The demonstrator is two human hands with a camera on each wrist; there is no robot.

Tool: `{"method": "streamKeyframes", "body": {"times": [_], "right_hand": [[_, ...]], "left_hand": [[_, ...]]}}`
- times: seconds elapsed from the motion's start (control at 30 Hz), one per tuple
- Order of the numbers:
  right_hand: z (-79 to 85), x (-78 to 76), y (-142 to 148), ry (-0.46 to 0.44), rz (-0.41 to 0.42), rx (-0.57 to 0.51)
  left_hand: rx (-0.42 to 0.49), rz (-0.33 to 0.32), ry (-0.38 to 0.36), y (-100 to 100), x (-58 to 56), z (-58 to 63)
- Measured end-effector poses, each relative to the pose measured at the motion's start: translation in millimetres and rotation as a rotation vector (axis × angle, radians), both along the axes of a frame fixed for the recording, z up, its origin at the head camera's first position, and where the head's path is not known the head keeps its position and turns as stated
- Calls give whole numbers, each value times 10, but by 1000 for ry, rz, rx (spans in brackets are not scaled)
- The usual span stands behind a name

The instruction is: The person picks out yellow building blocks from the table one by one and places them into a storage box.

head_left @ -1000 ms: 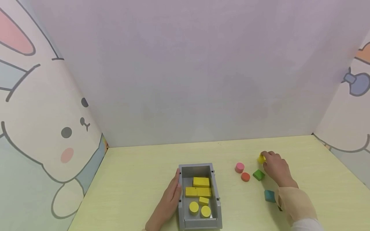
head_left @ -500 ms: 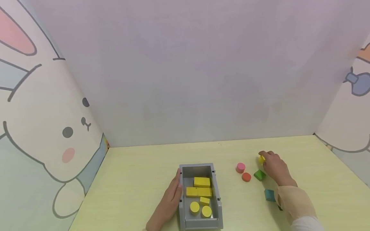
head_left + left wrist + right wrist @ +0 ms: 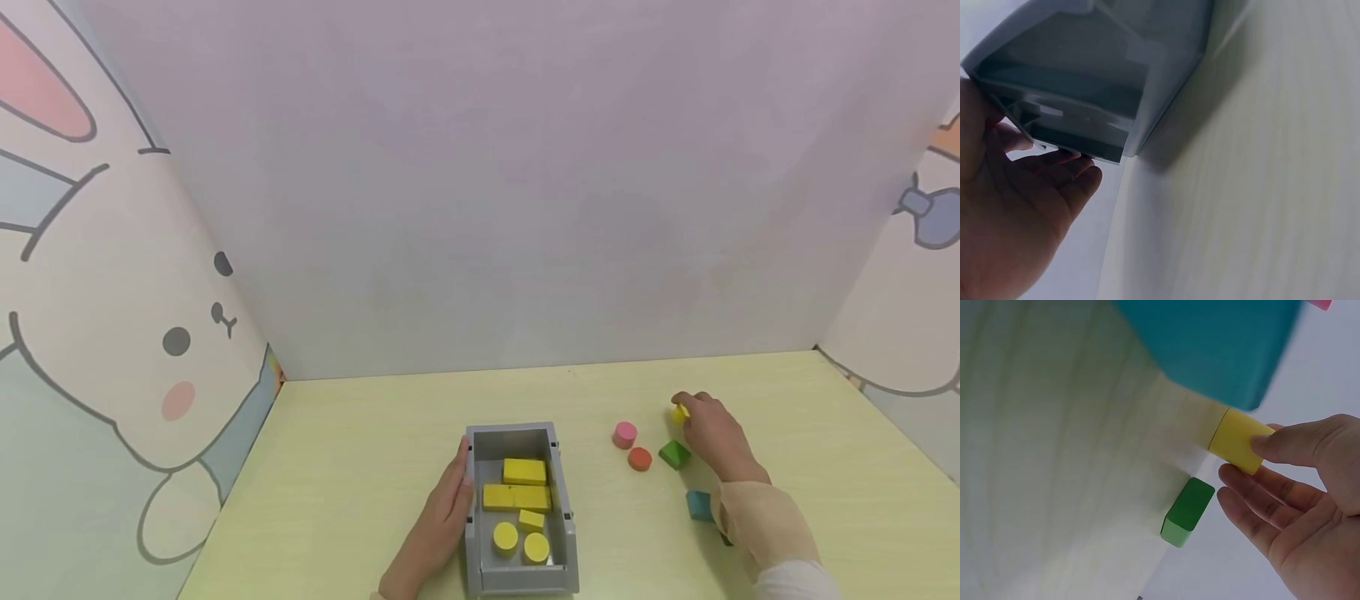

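Note:
My left hand (image 3: 445,504) lies along the outer left wall of a grey plastic bin (image 3: 476,554), its fingers touching that wall. In the left wrist view, the fingers (image 3: 1082,184) meet the bin's edge. Inside the bin are several yellow blocks (image 3: 516,498), some rectangular and some cylindrical. Over at the right, my right hand (image 3: 717,435) pinches a small yellow block (image 3: 1238,440) between thumb and fingers, low at the table. The hand covers part of that block in the head view. A green block (image 3: 1188,511) stands near the fingertips in the right wrist view.
Left of the right hand lie a pink cylinder (image 3: 625,435), a red disc (image 3: 640,459) and a green triangular block (image 3: 674,454). A teal block (image 3: 699,506) sits by the right sleeve, with a dark piece partly hidden beneath it. A plain wall (image 3: 525,208) rises behind the table.
The view has shifted very slightly. Both hands stay nearly in place, the left at the bin and the right at the yellow block.

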State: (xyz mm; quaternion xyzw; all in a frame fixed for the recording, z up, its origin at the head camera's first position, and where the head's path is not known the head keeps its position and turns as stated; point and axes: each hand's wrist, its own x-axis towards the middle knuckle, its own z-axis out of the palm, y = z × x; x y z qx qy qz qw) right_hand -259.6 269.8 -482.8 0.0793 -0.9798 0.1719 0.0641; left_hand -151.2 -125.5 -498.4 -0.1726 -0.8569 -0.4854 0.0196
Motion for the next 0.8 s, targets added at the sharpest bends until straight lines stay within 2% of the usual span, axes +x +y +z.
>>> {"method": "streamKeyframes", "body": {"times": [0.43, 0.8], "right_hand": [[67, 45, -46, 55, 20, -11], [165, 104, -163, 190, 60, -15]], "left_hand": [[5, -9, -7, -2, -1, -4], [8, -9, -1, -6, 0, -7]]}}
